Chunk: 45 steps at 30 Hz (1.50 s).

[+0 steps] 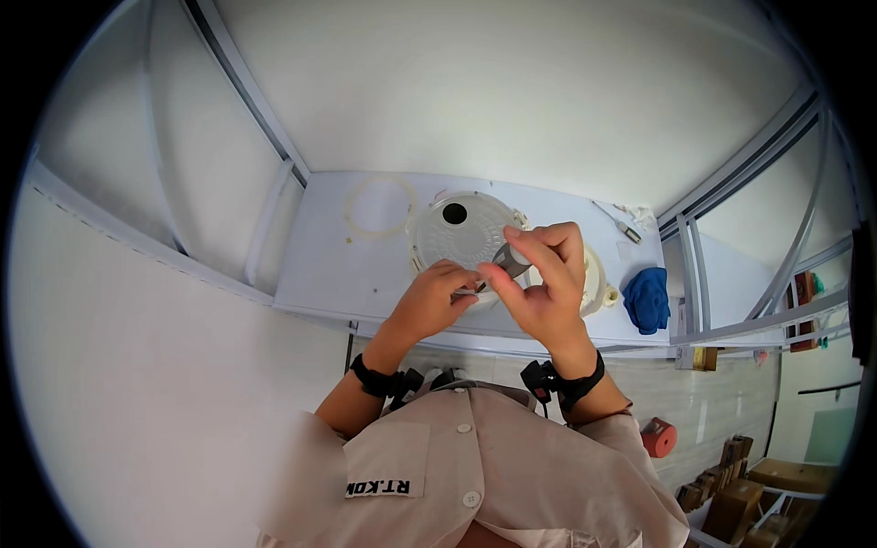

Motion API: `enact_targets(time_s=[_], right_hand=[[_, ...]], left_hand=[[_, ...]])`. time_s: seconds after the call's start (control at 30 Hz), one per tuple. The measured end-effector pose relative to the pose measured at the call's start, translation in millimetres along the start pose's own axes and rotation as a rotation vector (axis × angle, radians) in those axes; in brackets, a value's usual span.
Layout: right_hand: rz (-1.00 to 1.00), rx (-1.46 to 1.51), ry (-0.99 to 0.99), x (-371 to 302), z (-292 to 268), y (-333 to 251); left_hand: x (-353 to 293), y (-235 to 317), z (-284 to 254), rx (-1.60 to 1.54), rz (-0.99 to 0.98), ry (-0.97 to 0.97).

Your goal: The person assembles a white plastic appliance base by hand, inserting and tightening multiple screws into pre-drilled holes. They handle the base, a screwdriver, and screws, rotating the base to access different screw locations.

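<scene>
- Nearest the camera, a beige shirt (548,466) with pale buttons is filling the lower middle of the view, and a black-strapped device is sitting on each wrist.
- Right hand (559,297): thumb and index finger are pinching the handle of a grey-handled tool (515,261), which is tilting down toward the left hand over the near part of the desk (333,265).
- Left hand (429,300): its fingers are curling together beside the tool's lower end, above the near rim of the round white lid; whether they are gripping anything, I cannot tell.
- Below both hands, the round white lid (448,245) with a dark round hole (454,213) is lying at the middle of the desk, reaching from close to the far edge toward the near edge.
- Just right of the lid, a round cream part (595,279) is sitting partly hidden behind the right hand.
- Toward the far left corner, a thin cream ring (382,179) is lying flat.
- Near the far right corner, a thin-shafted tool (628,231) is lying slantwise beside some crumpled white material (641,216).
- By the near right corner, a blue cloth (647,300) is lying bunched up.
- Beyond the desk's right side, a red roll (659,438) is resting on the floor.
</scene>
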State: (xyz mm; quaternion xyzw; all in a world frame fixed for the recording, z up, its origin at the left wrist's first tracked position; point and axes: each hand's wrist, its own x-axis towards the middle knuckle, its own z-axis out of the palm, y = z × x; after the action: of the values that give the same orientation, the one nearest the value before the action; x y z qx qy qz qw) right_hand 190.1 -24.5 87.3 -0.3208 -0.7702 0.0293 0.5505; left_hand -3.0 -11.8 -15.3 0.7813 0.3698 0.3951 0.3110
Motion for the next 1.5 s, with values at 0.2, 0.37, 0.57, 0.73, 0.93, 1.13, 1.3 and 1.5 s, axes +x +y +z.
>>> enact_targets(time_s=[0.2, 0.37, 0.57, 0.73, 0.93, 1.13, 1.3, 1.5], right_hand=[[0.017, 0.089, -0.029, 5, 0, -1], [0.136, 0.281, -0.181, 12, -12, -5], [-0.029, 0.043, -0.056, -4, -4, 7], [-0.057, 0.019, 0.074, -8, 8, 4], [0.086, 0.293, -0.109, 11, 2, -7], [0.014, 0.164, -0.071, 2, 5, -1], [-0.025, 0.064, 0.113, -11, 23, 1], [0.128, 0.347, -0.096, 13, 6, -4]], left_hand=[[-1, -2, 2, 0.104, 0.097, 0.054], [0, 2, 1, 0.094, -0.006, 0.026], [1, 2, 4, 0.112, 0.032, 0.062], [1, 7, 5, 0.092, 0.043, 0.092], [1, -1, 5, 0.132, 0.058, 0.094], [1, 3, 4, 0.136, 0.013, 0.071], [1, 1, 5, 0.178, 0.018, 0.052], [1, 0, 3, 0.105, 0.036, 0.057]])
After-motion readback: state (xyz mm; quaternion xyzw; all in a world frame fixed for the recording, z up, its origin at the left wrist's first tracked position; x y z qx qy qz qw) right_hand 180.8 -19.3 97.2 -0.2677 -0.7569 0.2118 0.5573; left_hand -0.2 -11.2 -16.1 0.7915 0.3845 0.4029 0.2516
